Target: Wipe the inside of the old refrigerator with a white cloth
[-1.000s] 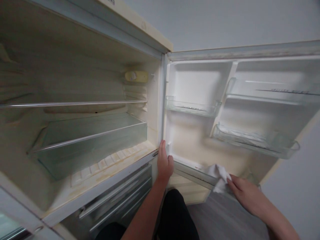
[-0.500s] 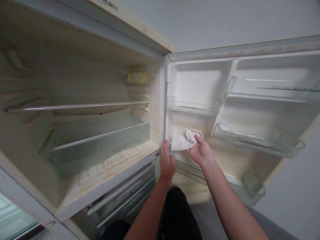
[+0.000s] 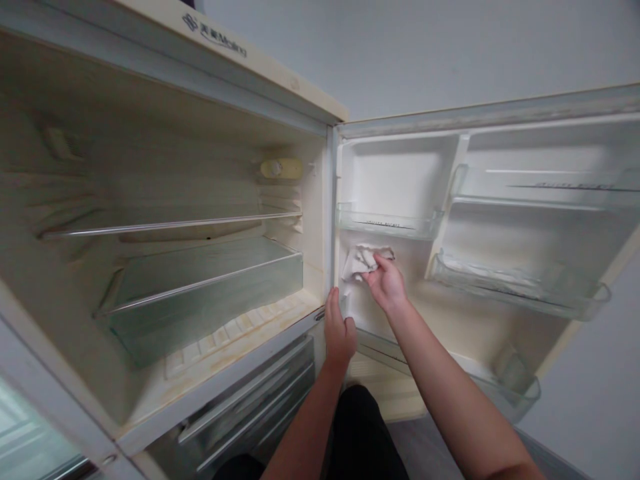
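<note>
An old cream fridge stands open in front of me, its door [image 3: 505,313] swung to the right. My right hand [image 3: 385,283] presses a crumpled white cloth [image 3: 361,260] against the door's inner panel, just under a small clear door shelf [image 3: 387,223]. Its fingers are closed round the cloth. My left hand [image 3: 339,328] grips the hinge-side edge of the door near the fridge's bottom corner, fingers wrapped on that edge.
Inside the fridge are a glass shelf [image 3: 170,225], a clear crisper drawer [image 3: 210,293] and a stained floor ledge [image 3: 235,340]. More clear door bins [image 3: 520,287] sit to the right. A lower compartment [image 3: 245,413] lies below, and my dark-clothed knee [image 3: 357,433].
My right hand carried the cloth from the door's lower rail up and left to the panel under the small shelf. My left hand stayed on the door edge.
</note>
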Tool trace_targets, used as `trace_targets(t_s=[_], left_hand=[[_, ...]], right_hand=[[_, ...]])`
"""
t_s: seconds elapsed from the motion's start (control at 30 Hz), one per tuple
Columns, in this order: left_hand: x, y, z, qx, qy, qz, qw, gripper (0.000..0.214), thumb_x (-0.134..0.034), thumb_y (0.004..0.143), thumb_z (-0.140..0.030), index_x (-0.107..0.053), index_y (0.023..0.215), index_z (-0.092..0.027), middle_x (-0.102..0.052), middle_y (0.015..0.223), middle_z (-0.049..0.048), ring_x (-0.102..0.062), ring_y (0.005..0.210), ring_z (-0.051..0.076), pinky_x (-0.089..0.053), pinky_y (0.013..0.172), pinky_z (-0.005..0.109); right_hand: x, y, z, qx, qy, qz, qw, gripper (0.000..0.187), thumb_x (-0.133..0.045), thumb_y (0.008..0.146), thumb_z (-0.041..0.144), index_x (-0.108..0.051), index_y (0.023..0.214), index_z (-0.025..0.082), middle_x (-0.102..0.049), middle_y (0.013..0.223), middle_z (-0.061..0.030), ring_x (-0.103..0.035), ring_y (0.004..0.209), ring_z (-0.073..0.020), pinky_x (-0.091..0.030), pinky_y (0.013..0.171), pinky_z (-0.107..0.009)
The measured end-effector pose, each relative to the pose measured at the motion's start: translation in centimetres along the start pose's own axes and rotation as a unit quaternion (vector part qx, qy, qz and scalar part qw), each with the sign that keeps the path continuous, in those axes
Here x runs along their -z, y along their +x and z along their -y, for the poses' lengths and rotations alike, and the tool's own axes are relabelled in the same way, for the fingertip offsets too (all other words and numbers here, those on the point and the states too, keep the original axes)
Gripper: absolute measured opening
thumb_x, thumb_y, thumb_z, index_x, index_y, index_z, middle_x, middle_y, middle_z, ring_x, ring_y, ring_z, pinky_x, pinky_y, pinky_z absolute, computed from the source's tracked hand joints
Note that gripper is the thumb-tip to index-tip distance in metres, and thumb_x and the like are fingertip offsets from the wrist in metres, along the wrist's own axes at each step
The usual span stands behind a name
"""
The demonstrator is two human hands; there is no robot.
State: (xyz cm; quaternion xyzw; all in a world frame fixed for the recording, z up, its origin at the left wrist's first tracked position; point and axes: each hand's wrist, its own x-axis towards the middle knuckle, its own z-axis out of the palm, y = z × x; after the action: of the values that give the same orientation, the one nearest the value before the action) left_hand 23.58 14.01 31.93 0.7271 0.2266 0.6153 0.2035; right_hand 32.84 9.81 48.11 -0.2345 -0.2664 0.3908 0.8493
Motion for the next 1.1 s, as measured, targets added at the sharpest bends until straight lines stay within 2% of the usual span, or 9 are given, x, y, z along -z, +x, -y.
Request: trace_targets(t_s=[0.2,0.33,0.43,0.53,0.6,0.7,0.8,0.97,1.1], left_hand=[[0.2,0.0,-0.2,0.006,0.002,0.004,1.000,0.076,-0.039,0.078,-0.005,-0.028,0.152,-0.014,-0.037,0.155,0.0142,-0.031,0.146,0.024,-0.025,0.124,0.048],[0.2,0.0,-0.5,0.008,0.004,0.008,1.000,0.075,-0.038,0.077,-0.006,-0.028,0.152,-0.012,-0.037,0.155,0.0153,-0.030,0.147,0.024,-0.023,0.124,0.047],[0.3,-0.1,-0.6,0.005,0.004,0.009,1.000,0.075,-0.039,0.078,-0.006,-0.028,0.151,-0.012,-0.037,0.155,0.0154,-0.030,0.147,0.025,-0.023,0.124,0.049],[0.3,-0.1,-0.7,0.002,0.005,0.009,1.000,0.074,-0.038,0.078,-0.006,-0.028,0.151,-0.012,-0.037,0.154,0.0157,-0.031,0.146,0.026,-0.024,0.123,0.049],[0.3,-0.1,-0.8,0.004,0.006,0.008,1.000,0.074,-0.038,0.078,-0.007,-0.029,0.151,-0.011,-0.038,0.154,0.0160,-0.031,0.146,0.026,-0.025,0.123,0.050],[0.3,-0.2,-0.9,0.009,0.010,0.009,1.000,0.073,-0.038,0.079,-0.007,-0.029,0.150,-0.011,-0.038,0.153,0.0163,-0.031,0.146,0.026,-0.025,0.123,0.050],[0.3,-0.2,-1.0,0.007,0.012,0.008,1.000,0.073,-0.038,0.078,-0.006,-0.028,0.150,-0.012,-0.038,0.154,0.0165,-0.031,0.146,0.026,-0.025,0.123,0.050],[0.3,-0.1,-1.0,0.003,0.006,0.008,1.000,0.073,-0.039,0.078,-0.007,-0.029,0.150,-0.011,-0.038,0.153,0.0171,-0.032,0.146,0.026,-0.026,0.122,0.050],[0.4,0.0,-1.1,0.011,0.009,0.007,1.000,0.072,-0.039,0.078,-0.008,-0.030,0.149,-0.010,-0.040,0.152,0.0176,-0.032,0.146,0.026,-0.026,0.122,0.049]], right_hand=[[-0.8,-0.1,4.5,0.086,-0.038,0.008,0.996,0.020,-0.045,0.081,0.013,-0.057,0.093,0.023,-0.067,0.084,0.0029,-0.066,0.087,-0.0116,-0.054,0.092,-0.032],[-0.2,-0.9,3.7,0.154,-0.102,-0.061,0.981,0.013,-0.051,0.077,0.016,-0.053,0.088,0.023,-0.063,0.087,0.0044,-0.063,0.094,-0.0103,-0.051,0.093,-0.028],[0.8,-1.8,2.3,0.249,-0.199,-0.120,0.940,0.018,-0.055,0.079,0.028,-0.054,0.096,0.024,-0.062,0.102,0.0021,-0.058,0.108,-0.0120,-0.046,0.099,-0.028],[1.6,-2.4,1.7,0.321,-0.346,-0.163,0.866,0.027,-0.045,0.087,0.036,-0.056,0.106,0.022,-0.061,0.116,-0.0042,-0.052,0.119,-0.0155,-0.038,0.106,-0.030],[1.9,-2.6,1.6,0.319,-0.495,-0.136,0.797,0.030,-0.039,0.090,0.035,-0.059,0.104,0.018,-0.063,0.112,-0.0092,-0.053,0.116,-0.0192,-0.038,0.104,-0.031],[1.8,-3.0,1.2,0.244,-0.743,-0.027,0.622,0.030,-0.041,0.092,0.031,-0.064,0.094,0.013,-0.067,0.102,-0.0163,-0.057,0.105,-0.0263,-0.039,0.098,-0.037],[1.7,-3.3,0.4,0.184,-0.871,0.059,0.453,0.031,-0.041,0.094,0.027,-0.068,0.095,0.011,-0.068,0.104,-0.0187,-0.058,0.107,-0.0302,-0.037,0.098,-0.042],[2.7,-3.7,-0.5,0.086,-0.911,0.135,0.380,0.035,-0.040,0.095,0.025,-0.066,0.115,0.014,-0.068,0.114,-0.0163,-0.059,0.111,-0.0284,-0.039,0.094,-0.039],[4.6,-4.5,0.2,0.026,-0.920,0.134,0.367,0.036,-0.041,0.092,0.022,-0.070,0.114,0.019,-0.067,0.117,-0.0153,-0.059,0.114,-0.0283,-0.038,0.094,-0.039]])
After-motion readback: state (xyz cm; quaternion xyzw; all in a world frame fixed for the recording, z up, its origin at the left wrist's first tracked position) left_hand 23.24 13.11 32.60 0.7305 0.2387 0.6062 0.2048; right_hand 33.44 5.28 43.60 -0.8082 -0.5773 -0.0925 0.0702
